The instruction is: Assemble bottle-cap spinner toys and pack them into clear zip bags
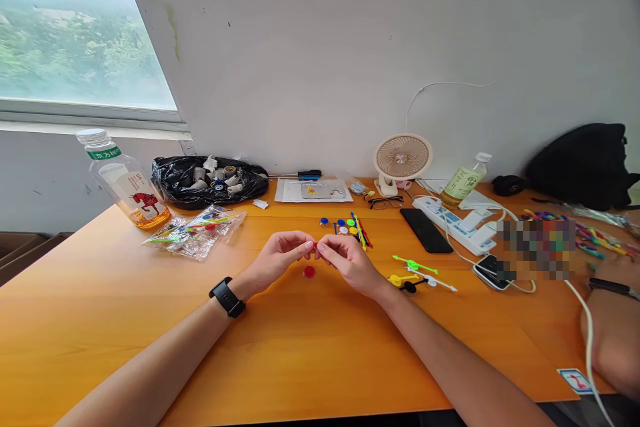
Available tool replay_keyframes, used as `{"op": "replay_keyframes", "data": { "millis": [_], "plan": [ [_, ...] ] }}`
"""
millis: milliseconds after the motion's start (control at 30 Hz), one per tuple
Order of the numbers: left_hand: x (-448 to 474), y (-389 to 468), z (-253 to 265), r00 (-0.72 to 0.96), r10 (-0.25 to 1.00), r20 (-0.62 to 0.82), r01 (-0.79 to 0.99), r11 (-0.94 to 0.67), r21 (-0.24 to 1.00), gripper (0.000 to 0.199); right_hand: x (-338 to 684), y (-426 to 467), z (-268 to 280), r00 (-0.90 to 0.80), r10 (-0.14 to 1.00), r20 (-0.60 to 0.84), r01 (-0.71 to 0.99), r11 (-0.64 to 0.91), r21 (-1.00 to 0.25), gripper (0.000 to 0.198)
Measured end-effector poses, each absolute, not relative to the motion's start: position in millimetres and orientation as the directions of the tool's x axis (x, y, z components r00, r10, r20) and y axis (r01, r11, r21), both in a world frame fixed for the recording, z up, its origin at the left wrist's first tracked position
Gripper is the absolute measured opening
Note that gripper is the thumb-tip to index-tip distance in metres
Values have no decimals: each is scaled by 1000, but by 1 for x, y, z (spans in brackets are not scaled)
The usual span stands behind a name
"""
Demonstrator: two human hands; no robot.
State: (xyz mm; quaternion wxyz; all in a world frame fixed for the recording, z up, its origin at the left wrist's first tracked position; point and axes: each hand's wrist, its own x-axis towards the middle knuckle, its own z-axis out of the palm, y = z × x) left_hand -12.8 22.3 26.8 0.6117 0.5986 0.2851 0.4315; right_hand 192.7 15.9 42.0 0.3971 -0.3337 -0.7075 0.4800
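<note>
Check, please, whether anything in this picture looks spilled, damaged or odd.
The wall beside the window bears a yellowish streak, perhaps a dried drip, odd against the pale surface. I see no spill on the table.

The left bottle's (131, 188) green band (104, 153) reads “东方树”; the right bottle's (463, 180) label (459, 183) is illegible.

Bright daylight from the window (75, 37)
</note>
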Motion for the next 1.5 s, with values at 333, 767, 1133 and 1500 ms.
{"op": "replay_keyframes", "data": {
  "millis": [333,767,1133,1500],
  "plan": [
    [-12,20,28,457,870,185,-185,-110,976,32,192,16,39,-453,865,217,60,272,-961,39],
    [-9,22,19,381,887,262,-145,-222,964,29,192,17,32,-441,895,68,-27,63,-998,40],
    [-22,26,34,382,919,99,-521,126,844,26,193,25,34,-339,940,33,-31,24,-999,35],
    [-41,17,34,575,807,136,-533,243,811,74,191,27,22,-364,909,205,276,316,-908,38]
  ]
}}
